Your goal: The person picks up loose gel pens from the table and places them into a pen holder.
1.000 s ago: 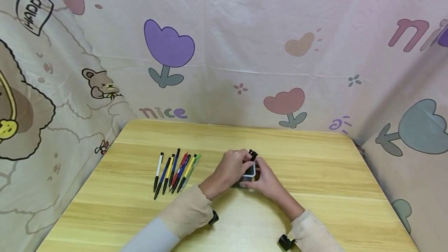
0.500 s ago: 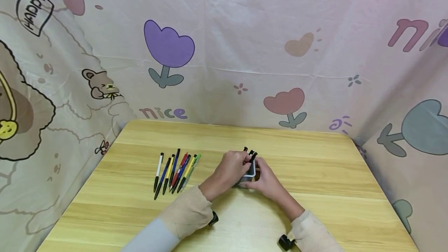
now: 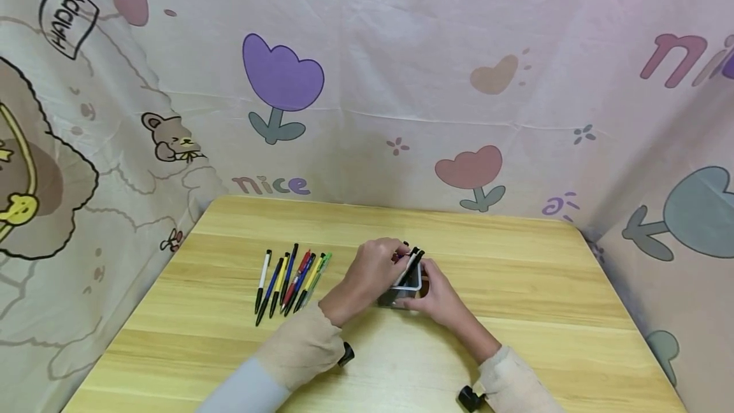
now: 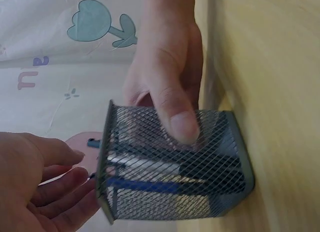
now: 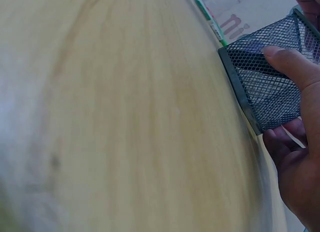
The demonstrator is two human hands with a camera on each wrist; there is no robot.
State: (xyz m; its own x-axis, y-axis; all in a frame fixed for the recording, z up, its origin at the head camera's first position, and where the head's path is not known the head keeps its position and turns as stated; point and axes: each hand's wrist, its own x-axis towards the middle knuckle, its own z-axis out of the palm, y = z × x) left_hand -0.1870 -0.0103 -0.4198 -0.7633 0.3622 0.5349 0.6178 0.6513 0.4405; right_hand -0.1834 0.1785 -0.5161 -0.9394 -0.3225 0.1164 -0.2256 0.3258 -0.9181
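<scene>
Since the earlier frame our left hand has slid a little to the left, baring more of the pens that stick out of the mesh pen holder, which now lean more steeply. We see the holder standing on the table near its middle, between both hands. Our right hand grips it, thumb pressed on one mesh wall and the other fingers curled round the far side. Our left hand sits at the holder's open top with its fingers bent around the pen ends; in the left wrist view those fingers lie just beside the rim, and we cannot tell whether they really pinch a pen. Inside the mesh lie a dark pen and a blue one.

To the left, well apart from the holder, a row of loose pens lies side by side. Behind the table hangs a cloth backdrop printed with tulips.
</scene>
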